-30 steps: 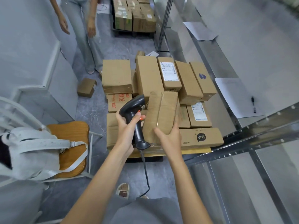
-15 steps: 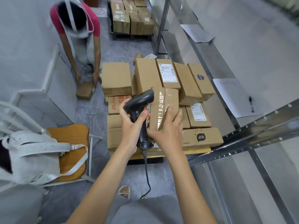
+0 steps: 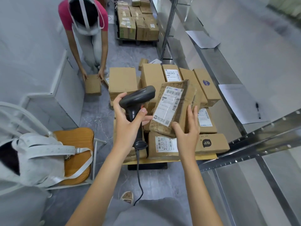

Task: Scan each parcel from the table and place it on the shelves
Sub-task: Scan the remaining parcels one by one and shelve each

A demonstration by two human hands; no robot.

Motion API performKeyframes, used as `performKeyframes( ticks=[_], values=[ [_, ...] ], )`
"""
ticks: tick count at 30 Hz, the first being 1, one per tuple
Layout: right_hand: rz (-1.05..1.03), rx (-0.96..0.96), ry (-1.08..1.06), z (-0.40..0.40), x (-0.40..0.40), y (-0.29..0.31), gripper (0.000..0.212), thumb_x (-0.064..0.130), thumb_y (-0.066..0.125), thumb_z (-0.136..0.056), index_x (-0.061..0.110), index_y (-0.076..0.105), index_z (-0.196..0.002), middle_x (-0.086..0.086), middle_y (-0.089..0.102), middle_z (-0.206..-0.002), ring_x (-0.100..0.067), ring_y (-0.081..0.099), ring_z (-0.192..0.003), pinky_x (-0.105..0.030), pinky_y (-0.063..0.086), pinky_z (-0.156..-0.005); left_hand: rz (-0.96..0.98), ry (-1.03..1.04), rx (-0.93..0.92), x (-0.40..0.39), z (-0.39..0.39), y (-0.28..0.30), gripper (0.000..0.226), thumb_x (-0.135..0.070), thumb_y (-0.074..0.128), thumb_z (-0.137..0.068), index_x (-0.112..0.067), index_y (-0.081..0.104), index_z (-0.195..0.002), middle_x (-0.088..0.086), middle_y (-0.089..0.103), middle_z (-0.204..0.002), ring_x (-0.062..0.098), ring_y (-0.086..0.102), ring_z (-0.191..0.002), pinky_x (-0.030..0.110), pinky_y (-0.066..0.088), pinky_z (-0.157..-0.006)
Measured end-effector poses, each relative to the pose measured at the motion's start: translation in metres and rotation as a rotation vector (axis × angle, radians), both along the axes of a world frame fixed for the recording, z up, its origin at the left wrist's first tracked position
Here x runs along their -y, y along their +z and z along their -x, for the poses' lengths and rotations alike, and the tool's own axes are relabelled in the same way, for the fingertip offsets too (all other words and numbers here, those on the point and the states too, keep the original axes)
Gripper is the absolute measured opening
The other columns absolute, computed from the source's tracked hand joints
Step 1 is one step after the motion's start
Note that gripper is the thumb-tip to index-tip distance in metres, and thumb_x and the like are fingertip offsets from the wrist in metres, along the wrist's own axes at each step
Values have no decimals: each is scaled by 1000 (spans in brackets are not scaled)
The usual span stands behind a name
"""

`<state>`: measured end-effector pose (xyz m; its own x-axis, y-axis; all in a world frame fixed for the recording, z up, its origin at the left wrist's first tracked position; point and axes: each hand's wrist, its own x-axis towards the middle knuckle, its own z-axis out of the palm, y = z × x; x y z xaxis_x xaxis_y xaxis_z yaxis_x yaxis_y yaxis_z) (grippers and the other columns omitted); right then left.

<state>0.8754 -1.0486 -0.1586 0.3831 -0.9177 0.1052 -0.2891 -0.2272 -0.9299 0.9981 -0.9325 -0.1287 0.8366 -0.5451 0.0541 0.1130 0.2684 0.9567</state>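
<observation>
My left hand (image 3: 128, 121) grips the handle of a black corded barcode scanner (image 3: 136, 101), its head pointing right toward a brown taped parcel (image 3: 182, 110). My right hand (image 3: 187, 132) holds that parcel from below and at its right side, tilted up, with its white barcode label (image 3: 169, 105) facing me. Below the parcel, several cardboard parcels (image 3: 123, 80) lie packed together on a low wooden table (image 3: 208, 156). The metal shelves (image 3: 254, 141) stand along the right.
A person in a pink top (image 3: 83, 18) bends over a small box (image 3: 92, 84) on the floor at the left. A wooden chair (image 3: 78, 152) with a white bag (image 3: 37, 160) stands at lower left. More boxes on a pallet (image 3: 138, 26) sit further back. Papers and a pen (image 3: 258, 110) lie on the shelf.
My right hand has turned the parcel so its label side now faces up. The scanner has risen and swung toward the label. The other person has bent down to the floor box.
</observation>
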Motion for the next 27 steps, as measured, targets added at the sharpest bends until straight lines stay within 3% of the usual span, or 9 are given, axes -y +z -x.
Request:
performKeyframes(
  ticks=[3, 6, 8, 12, 16, 19, 24, 27],
  values=[
    [-18, 94, 7, 1, 3, 6, 73, 29, 63, -80, 53, 35, -143, 24, 21, -163, -4, 19, -150, -52, 24, -123, -41, 9, 99, -3, -5, 7, 61, -1, 64, -97, -39, 34, -134, -13, 55, -127, 27, 76, -74, 32, 63, -76],
    [-39, 140, 21, 1, 5, 9, 73, 27, 63, -79, 48, 38, -145, 24, 23, -162, -1, 21, -149, -54, 29, -120, -96, 4, 187, -6, -12, 10, 61, 0, 65, -97, -36, 34, -136, -42, 56, -107, 23, 75, -72, 29, 62, -73],
    [-30, 147, 15, 2, 6, 11, 73, 28, 62, -79, 48, 39, -145, 25, 24, -161, -1, 22, -149, -53, 30, -120, -122, 4, 218, -7, -14, 11, 61, -1, 65, -97, -41, 35, -132, -46, 54, -103, 21, 73, -68, 29, 62, -73],
    [-9, 151, 21, 3, 6, 13, 74, 29, 63, -77, 50, 39, -144, 27, 25, -160, -2, 23, -148, -53, 32, -119, -129, 11, 254, -8, -12, 14, 64, -3, 66, -96, -49, 35, -127, -35, 54, -116, 18, 66, -62, 31, 62, -68],
    [34, 141, 40, 3, 3, 11, 74, 27, 64, -79, 51, 38, -143, 28, 25, -160, -1, 22, -148, -53, 31, -119, -163, 2, 292, -8, -9, 15, 71, -7, 68, -95, -64, 35, -122, 6, 51, -135, 20, 65, -64, 29, 58, -60],
    [73, 117, 50, 2, 0, 9, 75, 28, 64, -78, 52, 38, -144, 29, 23, -160, 1, 20, -148, -47, 26, -123, -174, 2, 305, -7, -7, 14, 72, -10, 69, -95, -67, 34, -121, 7, 55, -132, 21, 65, -63, 32, 58, -58],
    [132, 74, 76, -1, -7, 8, 77, 29, 64, -77, 53, 37, -145, 30, 21, -161, 9, 18, -142, -21, 19, -113, -199, 35, 336, -8, -6, 11, 74, -10, 70, -94, -69, 32, -121, 10, 56, -131, 15, 66, -64, 22, 56, -56],
    [150, 58, 83, -1, -10, 9, 76, 33, 62, -76, 54, 34, -143, 28, 21, -161, 4, 19, -142, -29, 20, -117, -217, 55, 338, -10, -6, 11, 73, -10, 70, -94, -65, 32, -123, 9, 54, -134, 13, 67, -68, 20, 55, -55]
  ],
)
